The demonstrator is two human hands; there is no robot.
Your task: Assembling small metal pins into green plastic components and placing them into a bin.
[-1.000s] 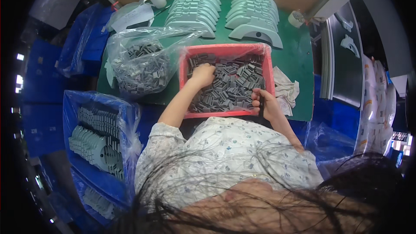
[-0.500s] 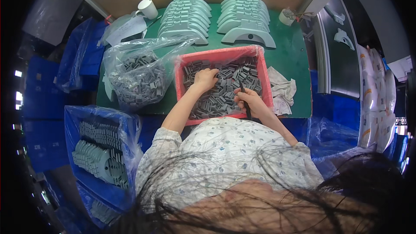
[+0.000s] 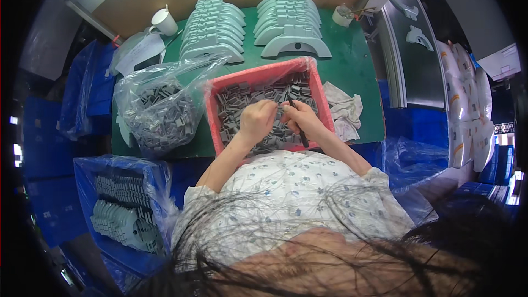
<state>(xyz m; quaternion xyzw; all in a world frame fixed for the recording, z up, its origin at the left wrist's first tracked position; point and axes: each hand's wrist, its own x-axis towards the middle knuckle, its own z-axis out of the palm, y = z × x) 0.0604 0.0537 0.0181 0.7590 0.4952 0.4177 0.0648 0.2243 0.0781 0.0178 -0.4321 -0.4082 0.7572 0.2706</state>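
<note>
Over the red bin [image 3: 324, 102], my two hands are close together, their fingertips almost meeting. My left hand [image 3: 257, 121] is closed in a pinch; what its fingertips hold is too small and hidden to make out. My right hand [image 3: 306, 119] grips a slim black tool [image 3: 304, 139], like a pen or a knife handle. One end points down toward me, and the other rises past the thumb near my left fingertips. Many small grey plastic parts [image 3: 234, 99] lie loose in the bin below both hands.
Left of the bin stands a clear plastic bag [image 3: 159, 115] of similar grey parts. Behind are two rows of pale curved plastic pieces [image 3: 212, 30], a white mug [image 3: 164, 22] and a small jar [image 3: 342, 15]. A rag [image 3: 344, 111] lies right; a blue crate [image 3: 118, 168] holds pale pieces.
My left hand has come up from among the grey parts, moving toward me, its fingertips now by my right hand's. The right hand still grips the black tool. The whole view has shifted slightly.
</note>
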